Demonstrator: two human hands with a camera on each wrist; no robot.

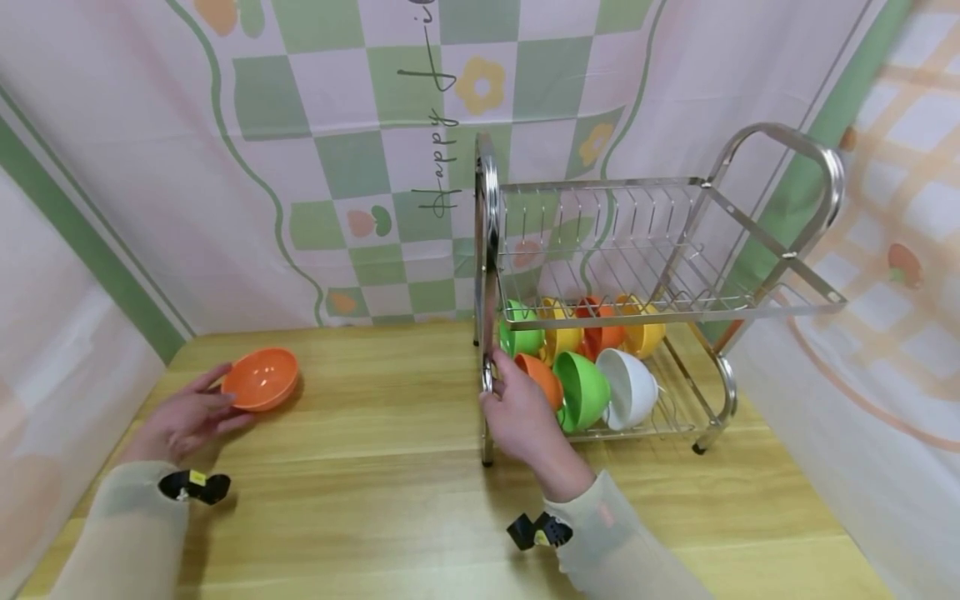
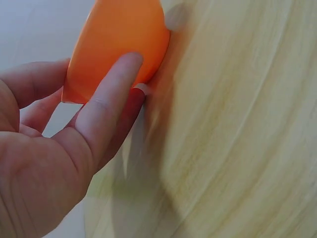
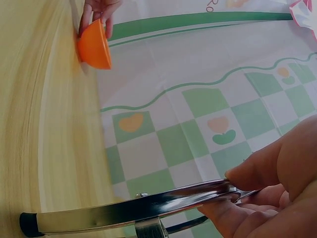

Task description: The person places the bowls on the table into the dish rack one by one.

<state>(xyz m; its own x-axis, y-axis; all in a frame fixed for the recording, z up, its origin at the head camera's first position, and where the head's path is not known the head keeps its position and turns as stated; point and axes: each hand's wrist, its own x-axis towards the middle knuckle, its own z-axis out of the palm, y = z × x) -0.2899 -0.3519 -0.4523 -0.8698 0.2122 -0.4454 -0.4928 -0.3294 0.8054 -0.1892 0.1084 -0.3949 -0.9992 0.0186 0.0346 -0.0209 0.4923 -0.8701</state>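
Near the table's left side, an orange bowl (image 1: 261,379) faces up, slightly tilted. My left hand (image 1: 191,417) grips it at its near left edge; in the left wrist view, the fingers (image 2: 106,96) lie along the bowl's outer wall and at its rim. My right hand (image 1: 521,412) holds the left front post of a two-tier metal dish rack (image 1: 491,217), thumb and fingers pinching the chrome tube (image 3: 198,193). Just right of that hand, on the lower tier, are an orange bowl (image 1: 542,379), a green bowl (image 1: 588,387) and a white bowl (image 1: 633,387), standing on edge.
Behind them on the lower tier stand a green bowl (image 1: 521,337), a yellow bowl (image 1: 562,337), a red-orange bowl (image 1: 602,333) and another yellow bowl (image 1: 643,335). The upper tier (image 1: 600,250) is bare wire. A checked curtain (image 1: 405,167) borders the wooden table (image 1: 360,500) behind.
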